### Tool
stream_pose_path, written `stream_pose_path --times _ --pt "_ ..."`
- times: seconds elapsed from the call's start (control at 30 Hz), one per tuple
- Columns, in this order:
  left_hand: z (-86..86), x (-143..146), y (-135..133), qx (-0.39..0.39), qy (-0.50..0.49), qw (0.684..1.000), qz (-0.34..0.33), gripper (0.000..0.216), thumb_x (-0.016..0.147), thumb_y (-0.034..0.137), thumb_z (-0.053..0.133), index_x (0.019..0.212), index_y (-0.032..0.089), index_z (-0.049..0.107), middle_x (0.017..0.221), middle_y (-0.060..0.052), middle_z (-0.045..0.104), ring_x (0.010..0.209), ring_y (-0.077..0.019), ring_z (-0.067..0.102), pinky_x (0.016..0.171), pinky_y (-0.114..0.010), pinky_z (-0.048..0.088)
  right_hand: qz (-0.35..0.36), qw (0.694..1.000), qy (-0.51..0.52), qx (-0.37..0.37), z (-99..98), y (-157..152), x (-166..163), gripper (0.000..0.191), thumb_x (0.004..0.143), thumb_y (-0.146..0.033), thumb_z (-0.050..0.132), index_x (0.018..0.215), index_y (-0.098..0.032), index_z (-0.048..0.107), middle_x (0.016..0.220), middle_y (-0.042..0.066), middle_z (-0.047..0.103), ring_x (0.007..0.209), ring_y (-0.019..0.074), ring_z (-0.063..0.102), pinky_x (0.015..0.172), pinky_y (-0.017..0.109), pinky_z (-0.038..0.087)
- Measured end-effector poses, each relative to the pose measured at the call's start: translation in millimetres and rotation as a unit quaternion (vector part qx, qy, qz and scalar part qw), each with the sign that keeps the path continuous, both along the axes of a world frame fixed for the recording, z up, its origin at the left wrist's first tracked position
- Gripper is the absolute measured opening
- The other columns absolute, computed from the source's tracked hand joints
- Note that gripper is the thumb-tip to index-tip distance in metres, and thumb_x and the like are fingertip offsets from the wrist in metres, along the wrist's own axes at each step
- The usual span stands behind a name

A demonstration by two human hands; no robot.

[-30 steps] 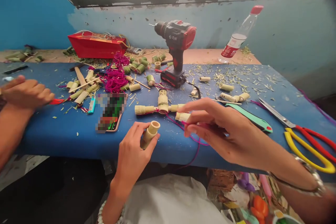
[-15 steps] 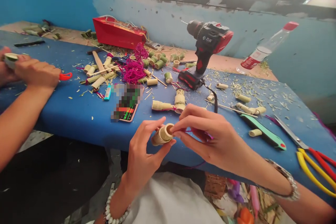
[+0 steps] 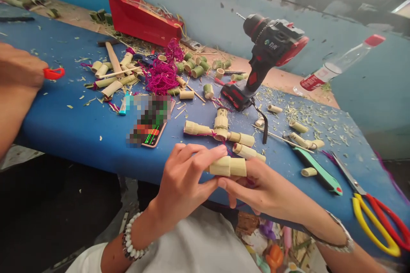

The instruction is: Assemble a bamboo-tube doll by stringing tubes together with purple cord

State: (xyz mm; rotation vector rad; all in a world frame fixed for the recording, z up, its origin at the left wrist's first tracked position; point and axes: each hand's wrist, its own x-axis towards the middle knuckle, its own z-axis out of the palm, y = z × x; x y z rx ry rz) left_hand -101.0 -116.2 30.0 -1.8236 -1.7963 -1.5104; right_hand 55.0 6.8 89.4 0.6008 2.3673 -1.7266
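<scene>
Bamboo tube (image 3: 228, 166) clamped btwn both hands, just past the front edge of the blue desk (image 3: 64, 123). L hand (image 3: 187, 179) lies over it from the left, fingers across the top of the tube's left end. R hand (image 3: 259, 190) comes in from the right, fingers curled underneath. Hands together on it, not apart. Long axis roughly level, running L-R across the view, w/ a seam near mid-length where two sections meet. Ends point toward the desk's L and R ends; openings not visible from here.

Just beyond the grip: bamboo cross (image 3: 219, 128), upright tube w/ arms out L and R, magenta thread at its center. Loose bamboo piece (image 3: 249, 152) lies just past the R fingers. Phone (image 3: 150, 134), mostly pixelated, to the left. Further back: magenta yarn (image 3: 162, 77), cordless drill (image 3: 265, 47) near the back edge. Toward the R end: green utility knife (image 3: 317, 175), red-and-yellow scissors (image 3: 374, 222). Beaded bracelet (image 3: 130, 236) on L wrist, metal watch (image 3: 339, 236) on R wrist. Co-worker's hand (image 3: 19, 66) at the desk's L side, beside a red plastic piece (image 3: 54, 73).
</scene>
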Motion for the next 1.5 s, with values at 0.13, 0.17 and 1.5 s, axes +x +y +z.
stream_pose_path --times 0.13,0.17,1.5 --pt "1.6 -2 4 -0.013 -0.004 1.000 -0.025 0.052 0.094 0.027 0.077 0.136 0.024 0.048 0.111 -0.004 0.081 0.099 -0.0193 0.074 0.090 -0.037 0.054 0.002 0.997 -0.008 -0.076 -7.5 4 5 0.041 0.107 -0.054 0.051 0.110 -0.018 0.069 0.065 0.000 0.069 0.039 0.0054 0.047 0.038 0.014 0.035" --pt "1.0 -4 4 -0.014 -0.021 0.999 -0.032 0.056 0.092 0.028 0.079 0.138 0.024 0.047 0.116 -0.006 0.080 0.103 -0.0201 0.074 0.092 -0.037 0.055 0.000 0.995 -0.005 -0.095 -9.7 5 7 0.043 0.107 -0.055 0.051 0.114 -0.017 0.070 0.065 0.000 0.070 0.039 0.0052 0.046 0.037 0.014 0.034" --pt "-51.1 17 2 -0.001 -0.563 0.808 -0.173 0.028 0.089 0.027 0.081 0.112 0.028 0.065 0.106 0.002 0.076 0.095 -0.0120 0.075 0.087 -0.021 0.060 -0.004 0.878 0.234 0.419 106.6 14 -13 0.025 0.100 -0.014 0.056 0.110 -0.031 0.071 0.064 -0.003 0.065 0.048 0.0107 0.057 0.046 0.025 0.048"
